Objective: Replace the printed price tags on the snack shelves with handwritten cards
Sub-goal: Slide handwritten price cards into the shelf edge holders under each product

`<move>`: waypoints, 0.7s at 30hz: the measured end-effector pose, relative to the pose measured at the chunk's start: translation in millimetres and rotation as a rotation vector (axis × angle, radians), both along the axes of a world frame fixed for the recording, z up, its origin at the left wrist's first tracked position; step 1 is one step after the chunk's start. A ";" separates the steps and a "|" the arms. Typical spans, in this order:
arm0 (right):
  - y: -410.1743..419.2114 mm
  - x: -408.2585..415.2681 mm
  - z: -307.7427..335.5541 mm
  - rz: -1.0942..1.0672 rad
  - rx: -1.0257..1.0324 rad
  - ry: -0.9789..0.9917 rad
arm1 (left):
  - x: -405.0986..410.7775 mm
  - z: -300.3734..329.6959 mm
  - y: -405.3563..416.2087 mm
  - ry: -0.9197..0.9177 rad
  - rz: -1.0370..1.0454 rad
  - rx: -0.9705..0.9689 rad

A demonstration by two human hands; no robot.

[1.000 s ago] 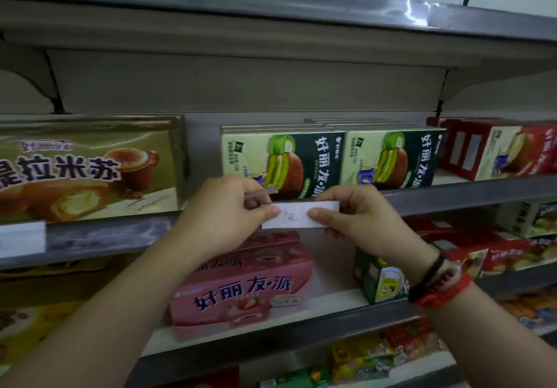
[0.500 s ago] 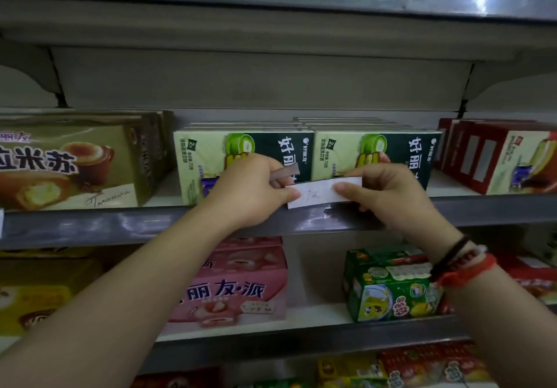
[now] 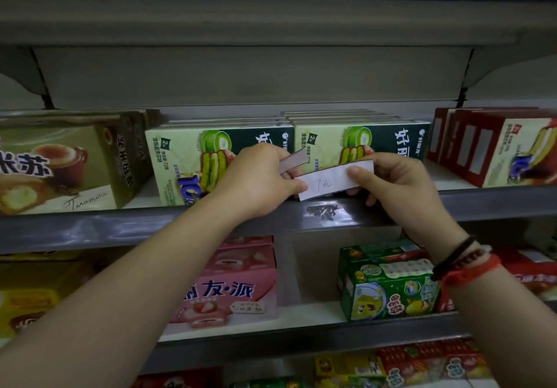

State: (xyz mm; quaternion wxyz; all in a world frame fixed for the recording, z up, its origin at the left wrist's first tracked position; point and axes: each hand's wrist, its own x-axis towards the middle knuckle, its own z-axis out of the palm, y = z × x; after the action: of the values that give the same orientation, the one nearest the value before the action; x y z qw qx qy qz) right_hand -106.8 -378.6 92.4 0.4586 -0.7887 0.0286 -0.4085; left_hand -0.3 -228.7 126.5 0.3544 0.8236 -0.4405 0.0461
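Observation:
A small white handwritten card point(image 3: 328, 182) is held flat between both hands, just above the grey shelf rail point(image 3: 325, 215). My left hand point(image 3: 256, 181) pinches the card's left end, and a second greyish strip point(image 3: 293, 161) sticks up from its fingers. My right hand point(image 3: 391, 182) grips the card's right end with the thumb on its face. The card hangs in front of two green cake boxes point(image 3: 193, 161) on the shelf. A torn sticker patch point(image 3: 324, 209) shows on the rail below the card.
A gold tiramisu box point(image 3: 60, 161) stands at left and red boxes point(image 3: 497, 146) at right on the same shelf. Below are a pink strawberry pie box point(image 3: 235, 285) and a green juice carton pack point(image 3: 388, 285). Another shelf overhangs above.
Both hands have lifted the card from below the rail to just above it, in front of the green boxes. The view has shifted right and closer.

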 end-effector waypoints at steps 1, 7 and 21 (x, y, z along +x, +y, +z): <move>-0.5 -0.2 -0.7 0.017 0.009 -0.012 | -0.2 0.2 -0.6 0.000 -0.002 0.001; -5.8 0.5 -4.9 0.066 0.054 -0.055 | -1.1 0.0 -3.7 0.005 -0.018 0.011; -3.3 2.4 -4.0 0.063 0.018 -0.014 | -0.8 -3.7 -2.2 -0.064 -0.024 0.055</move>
State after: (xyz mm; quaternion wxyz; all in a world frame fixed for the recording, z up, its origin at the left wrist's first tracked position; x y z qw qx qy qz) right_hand -104.4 -381.9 88.4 0.4786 -0.7820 0.0042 -0.3992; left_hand -1.1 -230.9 122.8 0.3180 0.8257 -0.4625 0.0561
